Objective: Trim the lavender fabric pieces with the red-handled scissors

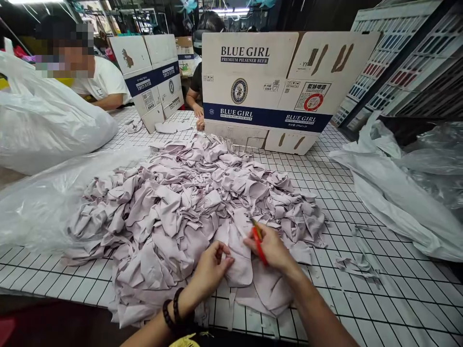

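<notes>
A wide heap of pale pink fabric pieces (pixel 166 207) covers the middle of the table. My right hand (pixel 269 246) is closed around small red-handled scissors (pixel 259 246), their tips pointing up and away over the heap. Between my hands lies one flat pale piece (pixel 238 262) with a rounded near corner. My left hand (pixel 213 267) is at the left edge of this piece, its thumb and fingers curled and pinching at its edge. Dark beads circle the left wrist.
Folded cardboard boxes (pixel 267 91) stand upright behind the heap, with people beyond. Plastic bags lie left (pixel 47 115) and right (pixel 401 193). Fabric scraps (pixel 358 267) lie on the grid-patterned table (pixel 336 299) at the right.
</notes>
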A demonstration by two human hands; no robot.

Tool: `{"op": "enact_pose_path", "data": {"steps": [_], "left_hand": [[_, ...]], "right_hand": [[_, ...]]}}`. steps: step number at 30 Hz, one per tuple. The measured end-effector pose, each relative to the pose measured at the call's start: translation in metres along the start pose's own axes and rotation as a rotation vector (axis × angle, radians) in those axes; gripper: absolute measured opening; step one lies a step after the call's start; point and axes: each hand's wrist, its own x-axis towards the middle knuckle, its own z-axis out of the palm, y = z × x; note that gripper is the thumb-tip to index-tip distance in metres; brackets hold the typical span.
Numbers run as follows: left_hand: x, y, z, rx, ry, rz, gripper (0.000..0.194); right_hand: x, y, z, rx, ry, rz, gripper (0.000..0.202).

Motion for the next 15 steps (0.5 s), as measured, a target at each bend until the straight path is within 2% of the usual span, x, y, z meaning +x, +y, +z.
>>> {"op": "enact_pose_path", "data": {"steps": [3, 5, 7, 8, 9, 10, 12, 13, 15], "left_hand": [[-0.006, 0.009, -0.021, 0.116, 0.105, 0.03, 0.009], [-0.009, 0.021, -0.032, 0.263, 0.203, 0.118, 0.012], [-0.01, 0.037, -0.034, 0.316, 0.276, 0.226, 0.018], [-0.009, 0.046, -0.03, 0.277, 0.252, 0.252, 0.021], [-0.009, 0.055, -0.025, 0.186, 0.168, 0.238, 0.025], [-0.007, 0.063, -0.017, 0.04, 0.037, 0.178, 0.031], [-0.003, 0.076, 0.002, -0.361, -0.242, -0.04, 0.041], [0.0, 0.081, 0.012, -0.569, -0.32, -0.154, 0.042], [0.004, 0.088, 0.025, -0.874, -0.314, -0.299, 0.04]], "right_hand": [[-0.014, -0.019, -0.038, 0.171, 0.056, -0.029, 0.032], [-0.025, -0.036, -0.066, 0.395, 0.125, -0.092, 0.034], [-0.035, -0.051, -0.085, 0.5, 0.104, -0.148, 0.033], [-0.04, -0.056, -0.09, 0.514, 0.071, -0.167, 0.032], [-0.045, -0.06, -0.092, 0.519, 0.037, -0.174, 0.031], [-0.05, -0.063, -0.091, 0.523, 0.009, -0.172, 0.031], [-0.06, -0.063, -0.084, 0.526, -0.027, -0.153, 0.03], [-0.066, -0.061, -0.079, 0.519, -0.034, -0.143, 0.031], [-0.079, -0.054, -0.068, 0.469, -0.061, -0.123, 0.032]]}}
